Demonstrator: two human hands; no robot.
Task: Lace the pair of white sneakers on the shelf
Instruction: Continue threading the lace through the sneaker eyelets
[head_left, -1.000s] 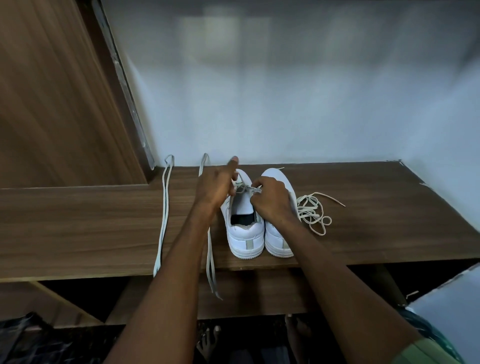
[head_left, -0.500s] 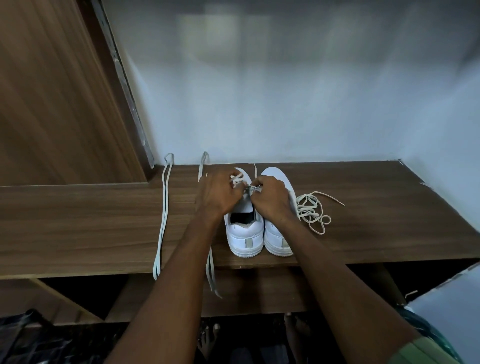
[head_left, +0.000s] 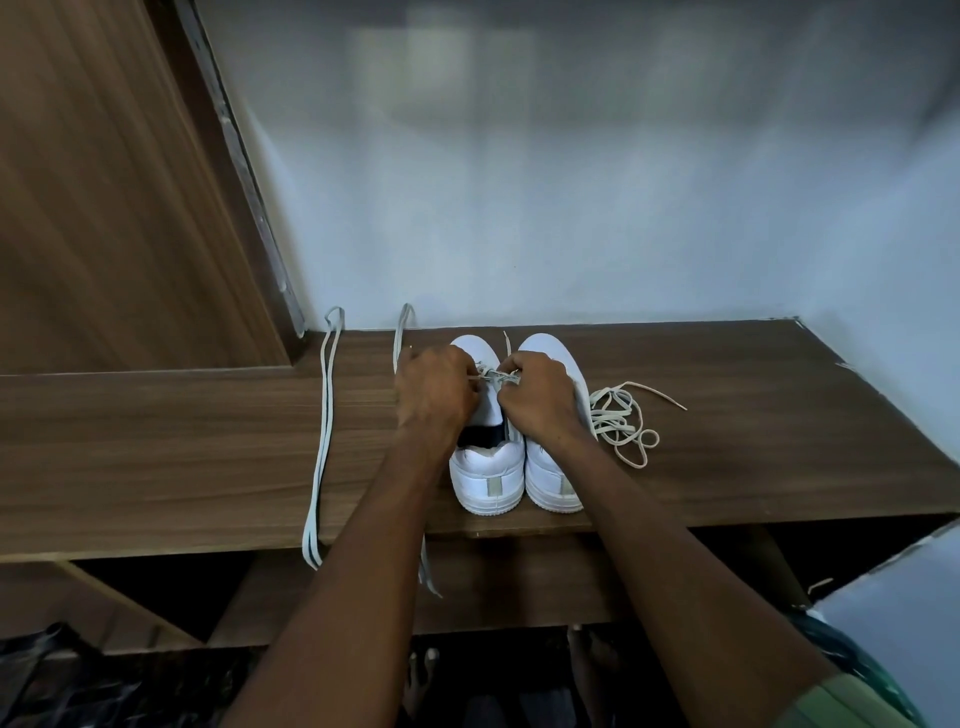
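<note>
Two white sneakers stand side by side on the wooden shelf, heels toward me: the left sneaker and the right sneaker. My left hand and my right hand meet over the left sneaker's eyelets, each pinching the grey-white lace threaded there. A short lace end sticks up between the two toes. The fingertips and the eyelets are hidden behind my knuckles.
A loose cream lace lies bunched to the right of the sneakers. Two long flat laces lie left of them, leaning on the back wall and hanging over the front edge. A wooden panel stands at the left. Bare feet show below.
My left hand came down from a pointing pose beside the toe and closed on the lace. Both hands drew together over the left sneaker.
</note>
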